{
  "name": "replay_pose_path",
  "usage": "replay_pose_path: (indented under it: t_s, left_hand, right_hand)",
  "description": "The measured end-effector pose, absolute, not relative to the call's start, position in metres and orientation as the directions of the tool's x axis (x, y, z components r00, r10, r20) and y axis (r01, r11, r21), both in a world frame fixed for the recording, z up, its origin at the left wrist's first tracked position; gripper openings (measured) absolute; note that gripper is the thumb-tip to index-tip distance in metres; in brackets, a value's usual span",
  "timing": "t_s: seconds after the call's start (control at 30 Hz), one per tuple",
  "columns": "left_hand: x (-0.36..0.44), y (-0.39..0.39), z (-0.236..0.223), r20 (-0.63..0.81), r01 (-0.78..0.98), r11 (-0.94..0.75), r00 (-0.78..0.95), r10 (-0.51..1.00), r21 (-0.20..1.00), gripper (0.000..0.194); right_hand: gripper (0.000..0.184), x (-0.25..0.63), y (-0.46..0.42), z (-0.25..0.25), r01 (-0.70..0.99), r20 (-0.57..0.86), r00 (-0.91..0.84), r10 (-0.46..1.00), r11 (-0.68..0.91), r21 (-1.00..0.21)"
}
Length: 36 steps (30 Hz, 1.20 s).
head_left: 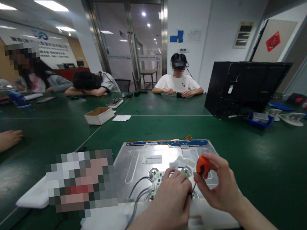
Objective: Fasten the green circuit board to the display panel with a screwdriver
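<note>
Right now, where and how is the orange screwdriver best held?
Probably by its orange-and-black handle, coming from the right: that part is thick and leans up and rightward, above the metal panel, while the thin shaft slants down beside the left hand. The right hand holds it there.

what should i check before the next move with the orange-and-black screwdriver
1. Orange-and-black screwdriver held in the right hand: ok.
2. Left hand clear of the screwdriver's lower end: not ok, close beside it.
3. Tip seated: cannot tell, hidden.
4. Thin dark cables away from the screwdriver: ok, left of the green circuit board.
5. Silver metal panel lying on the green table: ok.
</note>
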<state>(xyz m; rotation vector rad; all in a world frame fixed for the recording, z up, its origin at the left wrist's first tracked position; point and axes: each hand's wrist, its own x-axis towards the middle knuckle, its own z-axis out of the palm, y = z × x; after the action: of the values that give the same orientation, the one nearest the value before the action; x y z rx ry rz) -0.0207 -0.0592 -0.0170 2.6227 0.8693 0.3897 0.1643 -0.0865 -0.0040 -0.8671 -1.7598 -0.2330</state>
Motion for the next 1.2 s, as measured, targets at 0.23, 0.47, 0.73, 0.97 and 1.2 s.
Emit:
replay_pose_path:
  t_s: [0.23,0.47,0.73,0.97,1.2]
  left_hand:
    - [-0.020,-0.060,-0.019,0.181,0.529,-0.760,0.763,0.621,0.378,0.016]
    - [-0.020,-0.061,-0.018,0.174,0.510,-0.773,0.781,0.600,0.379,0.023]
    - [-0.019,-0.060,-0.020,0.183,0.524,-0.766,0.768,0.614,0.372,0.015]
    - [-0.020,-0.059,-0.021,0.185,0.519,-0.773,0.773,0.607,0.366,0.017]
    - [-0.018,-0.059,-0.021,0.164,0.511,-0.763,0.778,0.607,0.397,0.021]
  right_hand:
    - [0.049,0.164,-0.086,0.002,0.676,0.879,-0.177,0.442,0.704,-0.217]
    - [0.056,0.163,-0.088,0.004,0.651,0.860,-0.192,0.473,0.717,-0.250]
    - [0.049,0.163,-0.084,0.001,0.679,0.891,-0.165,0.422,0.704,-0.208]
    - [0.048,0.163,-0.088,0.007,0.640,0.871,-0.188,0.454,0.729,-0.242]
    - [0.044,0.161,-0.086,0.004,0.690,0.890,-0.151,0.429,0.691,-0.216]
